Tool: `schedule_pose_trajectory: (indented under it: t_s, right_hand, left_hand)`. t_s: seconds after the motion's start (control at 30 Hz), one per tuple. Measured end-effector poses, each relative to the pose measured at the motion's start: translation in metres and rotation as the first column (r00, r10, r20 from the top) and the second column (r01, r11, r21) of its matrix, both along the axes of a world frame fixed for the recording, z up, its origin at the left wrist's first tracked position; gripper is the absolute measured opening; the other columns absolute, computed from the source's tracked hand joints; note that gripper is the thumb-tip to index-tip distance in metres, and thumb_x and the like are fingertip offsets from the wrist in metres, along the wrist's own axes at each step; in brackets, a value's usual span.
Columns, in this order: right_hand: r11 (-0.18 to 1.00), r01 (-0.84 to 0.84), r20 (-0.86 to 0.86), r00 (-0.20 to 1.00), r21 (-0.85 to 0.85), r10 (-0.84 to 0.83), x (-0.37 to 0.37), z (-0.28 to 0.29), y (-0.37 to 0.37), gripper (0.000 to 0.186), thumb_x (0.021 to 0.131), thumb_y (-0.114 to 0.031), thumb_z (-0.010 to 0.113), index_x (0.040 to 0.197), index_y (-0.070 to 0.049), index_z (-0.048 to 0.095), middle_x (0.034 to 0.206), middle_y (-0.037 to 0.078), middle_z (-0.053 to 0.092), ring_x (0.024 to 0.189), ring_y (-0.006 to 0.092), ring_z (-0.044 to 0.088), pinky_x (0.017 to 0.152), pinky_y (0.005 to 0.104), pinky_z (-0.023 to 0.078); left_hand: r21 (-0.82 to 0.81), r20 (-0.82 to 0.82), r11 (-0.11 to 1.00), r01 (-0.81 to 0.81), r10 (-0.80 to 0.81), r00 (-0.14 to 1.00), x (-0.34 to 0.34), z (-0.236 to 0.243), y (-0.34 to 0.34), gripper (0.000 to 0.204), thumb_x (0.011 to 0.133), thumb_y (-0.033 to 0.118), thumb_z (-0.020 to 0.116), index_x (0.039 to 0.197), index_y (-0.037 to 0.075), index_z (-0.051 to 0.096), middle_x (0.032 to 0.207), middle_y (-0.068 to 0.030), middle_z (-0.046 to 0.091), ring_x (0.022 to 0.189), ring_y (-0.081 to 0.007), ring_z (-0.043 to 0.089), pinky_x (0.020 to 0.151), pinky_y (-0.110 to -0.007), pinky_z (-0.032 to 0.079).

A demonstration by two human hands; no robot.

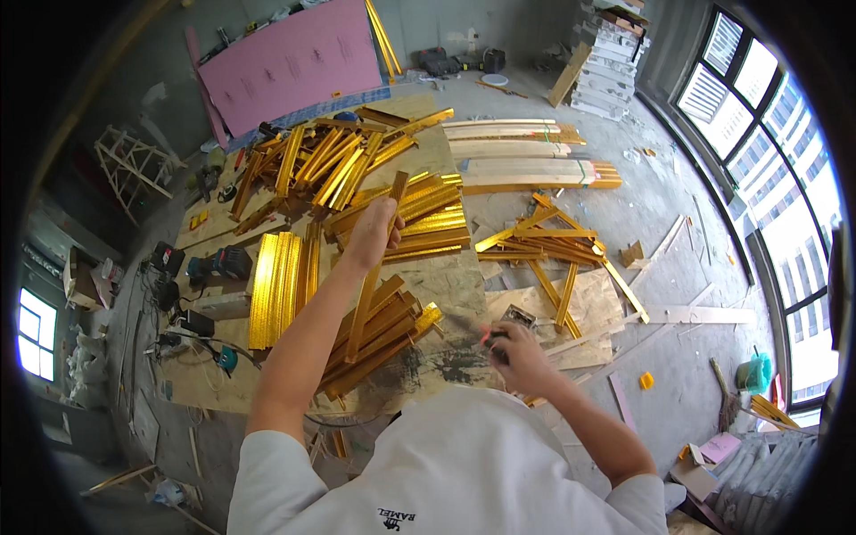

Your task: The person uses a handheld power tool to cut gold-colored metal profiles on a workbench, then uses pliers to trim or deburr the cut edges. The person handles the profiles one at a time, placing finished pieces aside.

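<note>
My left hand [374,234] is closed around a long, narrow gold-and-brown strip [364,308], held at a slant above the plywood worktable. My right hand [522,358] grips a tool with a black and red handle [497,337]; its far end is smeared by motion, so its kind is unclear. Below the held strip lies a fanned stack of gold strips [383,334]. Just beyond the left hand is another pile of gold strips [437,218]. A small metal box-like object [517,316] sits beside the right hand.
A big heap of short gold pieces [330,160] covers the table's far side. Long gold panels [276,290] and power tools [227,265] lie at left. Timber bundles [526,172] and crossed offcuts [553,236] are on the right. A pink board [290,62] leans at the back.
</note>
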State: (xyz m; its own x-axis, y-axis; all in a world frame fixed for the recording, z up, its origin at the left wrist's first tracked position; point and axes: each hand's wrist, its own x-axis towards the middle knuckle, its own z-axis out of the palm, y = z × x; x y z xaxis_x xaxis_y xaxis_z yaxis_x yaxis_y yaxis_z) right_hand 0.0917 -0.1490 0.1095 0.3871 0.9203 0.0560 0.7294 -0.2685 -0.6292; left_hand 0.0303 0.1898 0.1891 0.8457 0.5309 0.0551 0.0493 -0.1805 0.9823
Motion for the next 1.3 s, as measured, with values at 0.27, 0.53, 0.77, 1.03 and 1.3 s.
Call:
schedule_pose_trajectory:
  t_s: [0.27,0.53,0.77,1.03,1.3]
  right_hand:
    - [0.993,0.098,-0.352,0.933,0.059,-0.071,0.035,0.029,0.019,0.023,0.089,-0.020,0.067,0.103,-0.002,0.068,0.120,0.023,0.055,0.108,0.0411,0.057,0.095,0.0421,0.047]
    - [0.993,0.061,-0.240,0.967,-0.104,-0.085,0.029,0.062,0.029,0.024,0.091,-0.025,0.066,0.097,-0.001,0.067,0.114,0.020,0.056,0.103,0.0382,0.059,0.090,0.0431,0.047]
    - [0.991,-0.119,-0.273,0.957,-0.061,0.098,0.036,0.062,0.024,0.027,0.088,-0.028,0.069,0.103,-0.005,0.068,0.109,0.020,0.056,0.100,0.0380,0.058,0.090,0.0432,0.046]
    - [0.990,-0.130,-0.369,0.924,-0.046,0.104,0.035,0.053,0.022,0.027,0.087,-0.028,0.070,0.106,-0.008,0.070,0.105,0.018,0.055,0.100,0.0355,0.058,0.089,0.0419,0.046]
    - [0.980,0.005,-0.215,0.975,-0.198,-0.048,0.019,0.025,0.034,0.016,0.086,-0.019,0.067,0.096,-0.007,0.070,0.103,0.019,0.055,0.092,0.0367,0.060,0.083,0.0428,0.049]
  left_hand:
    - [0.160,-0.222,0.967,0.200,-0.163,0.961,-0.021,-0.016,-0.064,0.059,0.097,0.061,0.048,0.094,0.002,0.051,0.073,-0.0102,0.052,0.066,-0.0190,0.046,0.062,-0.035,0.041]
    - [0.230,-0.301,0.949,0.216,-0.142,0.943,-0.026,-0.029,-0.068,0.042,0.101,0.047,0.051,0.089,0.007,0.053,0.068,0.0004,0.048,0.059,-0.0087,0.049,0.053,-0.027,0.040]
    - [0.124,-0.261,0.960,0.251,-0.212,0.942,-0.030,-0.032,-0.066,0.038,0.102,0.044,0.050,0.088,0.008,0.051,0.068,0.0011,0.048,0.055,-0.0071,0.047,0.051,-0.025,0.040]
    - [0.067,-0.265,0.953,0.296,-0.269,0.926,-0.034,-0.040,-0.065,0.038,0.102,0.045,0.050,0.092,0.008,0.051,0.067,0.0027,0.045,0.054,-0.0062,0.045,0.050,-0.024,0.039]
    - [0.189,-0.445,0.940,0.285,-0.177,0.878,-0.032,-0.077,-0.053,0.057,0.097,0.059,0.051,0.097,0.002,0.055,0.073,-0.0055,0.055,0.066,-0.0144,0.054,0.061,-0.029,0.045]
